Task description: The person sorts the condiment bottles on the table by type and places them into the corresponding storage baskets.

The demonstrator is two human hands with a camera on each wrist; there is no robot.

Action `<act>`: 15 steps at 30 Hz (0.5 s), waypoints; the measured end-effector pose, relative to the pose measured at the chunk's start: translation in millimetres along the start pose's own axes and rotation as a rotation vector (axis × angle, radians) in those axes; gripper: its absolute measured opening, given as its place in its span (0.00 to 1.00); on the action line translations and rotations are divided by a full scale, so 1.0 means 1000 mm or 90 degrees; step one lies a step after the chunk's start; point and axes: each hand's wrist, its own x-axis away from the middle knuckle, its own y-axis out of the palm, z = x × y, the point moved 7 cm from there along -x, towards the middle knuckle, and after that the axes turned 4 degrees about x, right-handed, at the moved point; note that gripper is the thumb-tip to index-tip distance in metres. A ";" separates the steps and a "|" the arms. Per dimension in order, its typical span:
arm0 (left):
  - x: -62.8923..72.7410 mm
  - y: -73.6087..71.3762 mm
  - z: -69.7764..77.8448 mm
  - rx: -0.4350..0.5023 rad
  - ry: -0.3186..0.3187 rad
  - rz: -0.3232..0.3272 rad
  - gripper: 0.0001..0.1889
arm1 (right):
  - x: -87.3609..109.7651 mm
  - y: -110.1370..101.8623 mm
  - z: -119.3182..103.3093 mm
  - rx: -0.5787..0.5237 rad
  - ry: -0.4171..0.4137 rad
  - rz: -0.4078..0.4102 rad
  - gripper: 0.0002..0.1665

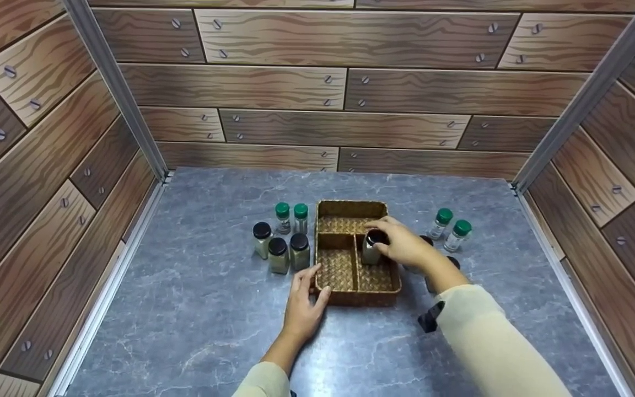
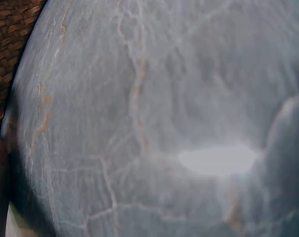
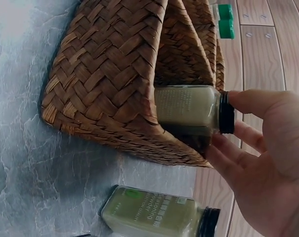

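A brown woven basket (image 1: pixel 362 298) has one wide compartment at the back and two narrower ones in front. My right hand (image 1: pixel 410 246) pinches the black cap of a seasoning jar (image 1: pixel 371 255) between thumb and fingers. The jar stands upright, its lower part inside the right front compartment; pale powder shows through its side in the right wrist view. At the basket's front left corner, my left hand (image 1: pixel 303 310) touches the outside with spread fingers and thumb. The left wrist view catches only a strip of woven wall (image 2: pixel 10 54) and the hand's edge.
Left of the basket stand several black-capped jars (image 1: pixel 278 258) and two green-capped bottles (image 1: pixel 283 218). Two more green-capped bottles (image 1: pixel 457 236) are at the right. Black-capped jars there are partly hidden by my right arm; one seasoning jar (image 3: pixel 151 212) shows beside the basket. Plank-patterned walls enclose the table.
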 end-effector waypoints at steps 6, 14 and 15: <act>-0.003 -0.002 -0.008 0.025 -0.035 -0.018 0.29 | 0.010 -0.011 -0.006 -0.032 -0.011 0.021 0.33; -0.002 0.002 -0.008 0.050 -0.053 -0.027 0.29 | 0.035 -0.035 0.005 -0.060 0.008 0.054 0.33; -0.002 0.001 -0.008 0.051 -0.054 -0.025 0.29 | 0.039 -0.037 0.006 -0.058 0.009 0.058 0.33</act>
